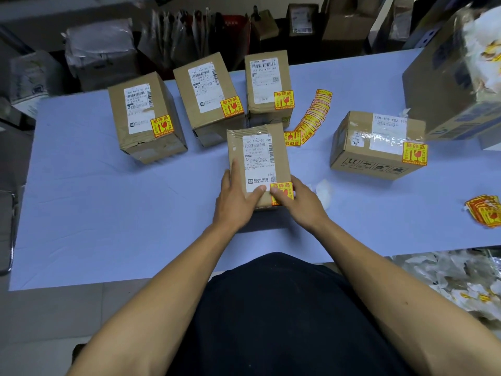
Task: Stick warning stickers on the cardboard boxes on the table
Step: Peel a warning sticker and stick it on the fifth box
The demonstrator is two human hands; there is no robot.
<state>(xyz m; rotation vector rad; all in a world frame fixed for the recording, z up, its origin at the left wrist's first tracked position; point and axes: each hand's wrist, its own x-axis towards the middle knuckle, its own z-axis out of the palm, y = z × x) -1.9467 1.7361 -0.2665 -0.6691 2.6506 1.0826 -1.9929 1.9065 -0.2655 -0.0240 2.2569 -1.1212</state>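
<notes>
1. Cardboard box (pixel 259 164): brown, oblong, creased and taped, with a white printed shipping label on top. It lies near the middle of the tabletop (pixel 108 213), toward the near edge.
2. Warning sticker (pixel 282 192): yellow square with red print, on the box's near right corner, partly covered by fingers.
3. Left hand (pixel 234 200): fingers straight, laid flat along the box's left side, thumb across the label's lower edge.
4. Right hand (pixel 299 203): fingers extended, pressing the sticker onto the box.
5. Three upright boxes (pixel 146 118), (pixel 208 96), (pixel 268 85): in a row toward the far edge, each labelled and bearing the same kind of yellow sticker.
6. Low wide box (pixel 376 145): toward the right edge, glossy tape, stickered at its corner.
7. Sticker strip (pixel 311 118): curling chain of yellow stickers, just right of the handled box's far end.
8. Loose sticker pile (pixel 485 213): at the right edge.
9. Crumpled white backing paper (pixel 324 189): just beside the right hand.
10. Large carton (pixel 455 85): at the far right corner.
</notes>
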